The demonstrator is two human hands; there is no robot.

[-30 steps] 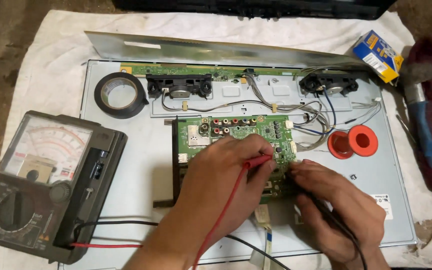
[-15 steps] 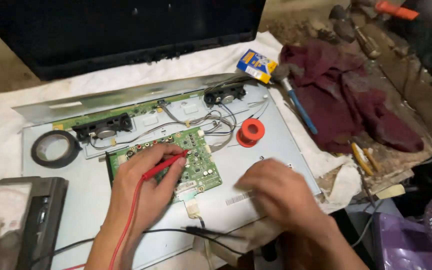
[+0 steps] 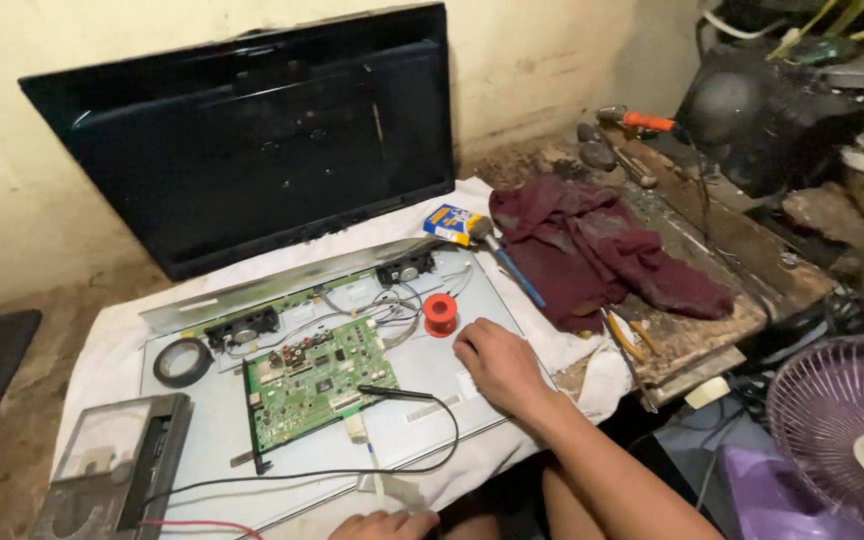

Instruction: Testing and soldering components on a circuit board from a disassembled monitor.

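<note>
— Head view: where are the hands, taking the green circuit board (image 3: 320,380) as the landmark?

— The right hand (image 3: 500,368) lies flat on the grey metal back panel (image 3: 432,420), to the right of the board, fingers loosely curled and holding nothing. The left hand (image 3: 384,524) is at the frame's bottom edge, below the board; only its knuckles show, so I cannot tell whether it grips anything.

— And the probe?

— The black test probe (image 3: 397,394) lies loose on the board's right edge, its lead looping down and left towards the analogue multimeter (image 3: 117,470), which sits left of and below the board.

— Anything else around it?

— A red solder spool (image 3: 440,313) up and right of the board, a black tape roll (image 3: 184,362) to its left, and a maroon cloth (image 3: 602,250) well off to the right.
</note>
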